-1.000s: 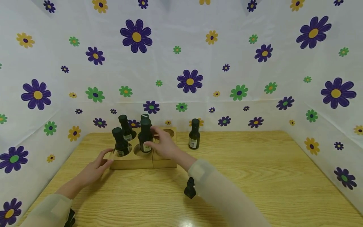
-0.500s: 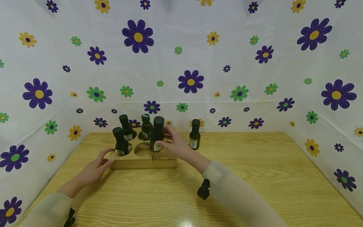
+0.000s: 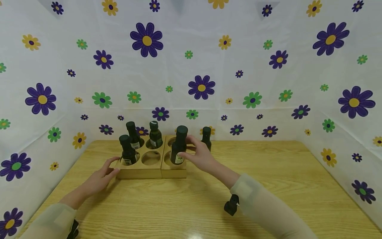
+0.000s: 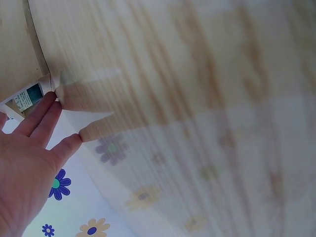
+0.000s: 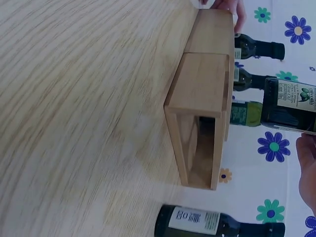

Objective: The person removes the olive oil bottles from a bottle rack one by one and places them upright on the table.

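Observation:
My right hand (image 3: 201, 155) grips a small dark glass bottle (image 3: 180, 141) with a black cap, thumb on its label side. In the head view the bottle overlaps the front hole of the rack's right section; the right wrist view shows its base (image 5: 266, 103) raised off the rack top. My left hand (image 3: 99, 177) touches the left end of the wooden bottle rack (image 3: 138, 174) with extended fingertips. Three bottles stand in the rack's holes: front left (image 3: 127, 151), back left (image 3: 133, 135) and back middle (image 3: 155, 135). The front middle hole (image 3: 151, 158) holds nothing.
Another dark bottle (image 3: 206, 136) stands on the table right of the rack, partly hidden behind my right hand. The wood-grain table (image 3: 268, 186) meets a white flowered cloth (image 3: 226, 66) at the back and sides. The rack's right end (image 5: 195, 153) is open-sided.
My right hand has lifted the bottle away from the front middle hole and carried it right, over the rack's right section. The left hand has stayed at the rack's left end.

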`<state>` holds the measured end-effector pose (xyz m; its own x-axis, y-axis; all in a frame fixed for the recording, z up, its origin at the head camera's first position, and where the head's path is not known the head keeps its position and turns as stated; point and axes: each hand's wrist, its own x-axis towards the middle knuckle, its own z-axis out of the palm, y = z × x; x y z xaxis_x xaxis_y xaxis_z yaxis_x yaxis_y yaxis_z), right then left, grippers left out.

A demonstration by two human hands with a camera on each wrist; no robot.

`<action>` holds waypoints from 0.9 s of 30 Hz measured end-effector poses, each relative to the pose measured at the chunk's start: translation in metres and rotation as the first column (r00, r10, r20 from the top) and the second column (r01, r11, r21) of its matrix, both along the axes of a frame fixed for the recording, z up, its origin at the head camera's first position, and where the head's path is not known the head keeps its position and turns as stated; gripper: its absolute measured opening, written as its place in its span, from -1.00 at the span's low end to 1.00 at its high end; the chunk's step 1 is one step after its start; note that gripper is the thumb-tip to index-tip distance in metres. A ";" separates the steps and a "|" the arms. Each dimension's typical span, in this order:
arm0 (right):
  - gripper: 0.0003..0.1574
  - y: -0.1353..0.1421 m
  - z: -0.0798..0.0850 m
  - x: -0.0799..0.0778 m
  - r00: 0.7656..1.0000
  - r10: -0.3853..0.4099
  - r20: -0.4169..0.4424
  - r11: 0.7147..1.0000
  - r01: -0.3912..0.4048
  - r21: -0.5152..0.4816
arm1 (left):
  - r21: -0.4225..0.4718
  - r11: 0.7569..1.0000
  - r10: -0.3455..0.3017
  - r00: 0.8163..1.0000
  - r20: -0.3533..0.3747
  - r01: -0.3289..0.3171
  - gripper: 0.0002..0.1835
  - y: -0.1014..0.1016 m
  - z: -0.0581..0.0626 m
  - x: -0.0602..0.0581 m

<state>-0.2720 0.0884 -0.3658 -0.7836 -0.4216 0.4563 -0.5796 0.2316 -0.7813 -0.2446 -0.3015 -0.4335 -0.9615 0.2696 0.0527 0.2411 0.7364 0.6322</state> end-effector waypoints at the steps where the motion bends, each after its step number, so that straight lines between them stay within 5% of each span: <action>1: -0.44 0.003 -0.001 0.000 1.000 -0.004 -0.004 1.000 0.004 -0.002 | 0.000 1.000 0.000 1.000 -0.001 0.000 -0.40 0.000 0.000 0.000; 27: -0.38 0.088 -0.018 0.000 0.989 -0.145 -0.013 0.985 0.146 0.097 | 0.002 1.000 -0.004 1.000 -0.001 0.004 -0.42 0.002 0.003 0.003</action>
